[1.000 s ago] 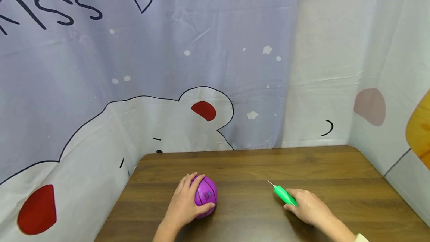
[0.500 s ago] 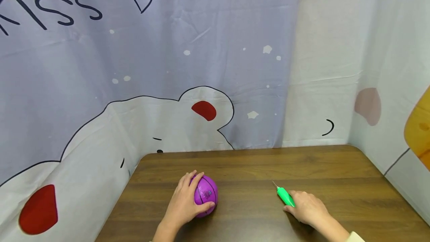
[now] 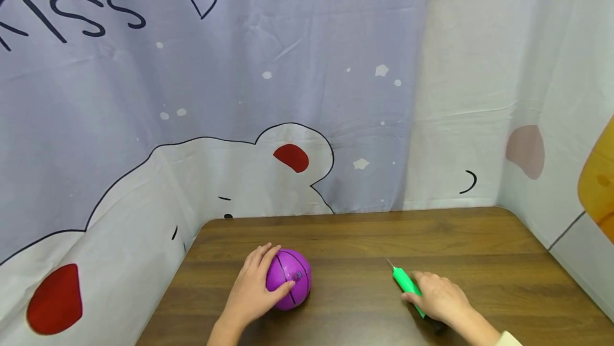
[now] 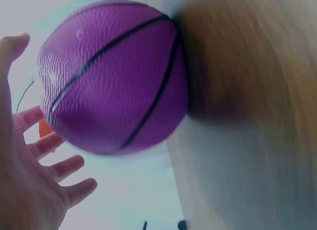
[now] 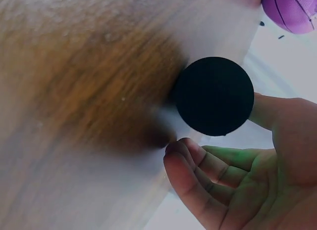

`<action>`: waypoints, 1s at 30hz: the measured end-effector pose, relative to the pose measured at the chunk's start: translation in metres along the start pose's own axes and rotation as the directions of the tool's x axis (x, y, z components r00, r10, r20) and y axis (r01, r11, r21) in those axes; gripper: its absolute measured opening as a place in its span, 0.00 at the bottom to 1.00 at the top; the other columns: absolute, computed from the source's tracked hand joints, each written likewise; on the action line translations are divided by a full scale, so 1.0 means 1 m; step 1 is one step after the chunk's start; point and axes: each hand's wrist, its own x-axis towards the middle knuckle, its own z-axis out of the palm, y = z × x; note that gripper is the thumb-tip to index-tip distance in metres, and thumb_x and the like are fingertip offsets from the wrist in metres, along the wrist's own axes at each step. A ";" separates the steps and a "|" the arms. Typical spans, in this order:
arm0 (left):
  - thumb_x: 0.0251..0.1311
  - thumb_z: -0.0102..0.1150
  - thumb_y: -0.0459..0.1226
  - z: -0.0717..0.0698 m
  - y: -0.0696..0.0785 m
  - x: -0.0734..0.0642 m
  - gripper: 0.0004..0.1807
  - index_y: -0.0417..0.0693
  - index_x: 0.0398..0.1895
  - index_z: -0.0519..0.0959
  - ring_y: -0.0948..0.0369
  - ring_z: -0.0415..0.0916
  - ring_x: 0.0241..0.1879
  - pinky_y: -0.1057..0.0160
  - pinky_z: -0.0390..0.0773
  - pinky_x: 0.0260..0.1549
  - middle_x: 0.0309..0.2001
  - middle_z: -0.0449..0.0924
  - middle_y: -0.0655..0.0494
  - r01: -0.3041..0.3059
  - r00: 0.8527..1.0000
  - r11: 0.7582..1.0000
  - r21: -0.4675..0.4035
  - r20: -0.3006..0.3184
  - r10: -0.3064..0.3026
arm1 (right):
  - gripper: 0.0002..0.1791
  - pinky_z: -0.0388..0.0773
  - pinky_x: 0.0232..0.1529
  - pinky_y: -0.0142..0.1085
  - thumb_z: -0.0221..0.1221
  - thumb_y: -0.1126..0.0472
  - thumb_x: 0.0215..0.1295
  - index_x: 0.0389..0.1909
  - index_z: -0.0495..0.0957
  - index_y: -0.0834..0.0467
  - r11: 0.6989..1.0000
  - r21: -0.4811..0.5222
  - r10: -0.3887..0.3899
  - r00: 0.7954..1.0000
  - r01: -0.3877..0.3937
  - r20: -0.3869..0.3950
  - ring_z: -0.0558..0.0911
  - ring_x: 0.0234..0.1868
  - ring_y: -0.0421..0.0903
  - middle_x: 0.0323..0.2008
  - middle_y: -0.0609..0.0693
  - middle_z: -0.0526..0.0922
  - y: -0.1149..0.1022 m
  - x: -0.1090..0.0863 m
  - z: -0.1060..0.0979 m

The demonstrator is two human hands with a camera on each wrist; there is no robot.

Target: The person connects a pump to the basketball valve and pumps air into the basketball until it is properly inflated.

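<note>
A purple mini basketball (image 3: pixel 292 280) with black seams sits on the wooden table. My left hand (image 3: pixel 253 287) is at its left side, the thumb reaching over its front in the head view. In the left wrist view, the left hand's fingers (image 4: pixel 74 165) are spread and loosely bent, some fingertips at the ball (image 4: pixel 114 76) and others apart from it. On the right, my right hand (image 3: pixel 438 295) holds a green ball pump (image 3: pixel 405 280) low over the table, needle pointing away and left. The pump's round black end (image 5: pixel 214 96) faces the right wrist camera, partly hiding the thumb.
The brown wooden table (image 3: pixel 355 239) has rounded far corners. A printed curtain (image 3: pixel 297 69) hangs behind it and along both sides. Between the ball and the pump lies bare tabletop.
My left hand has shifted left and loosened on the ball, uncovering more of it. My right hand has turned slightly, and the pump's needle has moved a little to the right over the second.
</note>
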 end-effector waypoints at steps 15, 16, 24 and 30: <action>0.65 0.63 0.48 -0.028 -0.043 -0.013 0.31 0.52 0.70 0.71 0.47 0.65 0.68 0.38 0.72 0.61 0.68 0.70 0.48 -0.055 0.988 0.998 0.005 -0.145 0.055 | 0.28 0.81 0.38 0.57 0.68 0.41 0.60 0.52 0.80 0.57 1.000 -0.010 -0.005 1.000 0.005 0.006 0.83 0.46 0.62 0.48 0.55 0.85 0.001 -0.005 -0.009; 0.66 0.63 0.48 -0.029 -0.046 -0.014 0.30 0.51 0.70 0.71 0.47 0.65 0.68 0.38 0.72 0.61 0.68 0.70 0.48 -0.052 0.988 0.999 0.004 -0.147 0.052 | 0.28 0.81 0.37 0.57 0.68 0.41 0.60 0.52 0.80 0.57 1.000 -0.008 -0.004 1.000 0.004 0.006 0.83 0.46 0.62 0.48 0.54 0.85 0.001 -0.005 -0.009; 0.70 0.59 0.46 -0.030 -0.067 -0.021 0.28 0.48 0.70 0.71 0.46 0.65 0.68 0.37 0.69 0.62 0.68 0.70 0.46 -0.022 0.990 1.000 0.004 -0.137 0.022 | 0.31 0.81 0.43 0.61 0.66 0.40 0.62 0.56 0.80 0.59 1.000 -0.002 -0.016 1.000 0.016 0.018 0.83 0.50 0.64 0.51 0.57 0.84 -0.001 -0.005 -0.012; 0.71 0.57 0.45 -0.028 -0.078 -0.026 0.26 0.45 0.68 0.72 0.44 0.66 0.67 0.36 0.69 0.61 0.67 0.71 0.44 -0.007 0.991 1.000 0.006 -0.135 0.008 | 0.34 0.78 0.51 0.63 0.65 0.40 0.63 0.60 0.79 0.61 1.000 0.012 -0.023 0.999 0.023 0.027 0.81 0.55 0.64 0.54 0.59 0.83 -0.005 -0.009 -0.013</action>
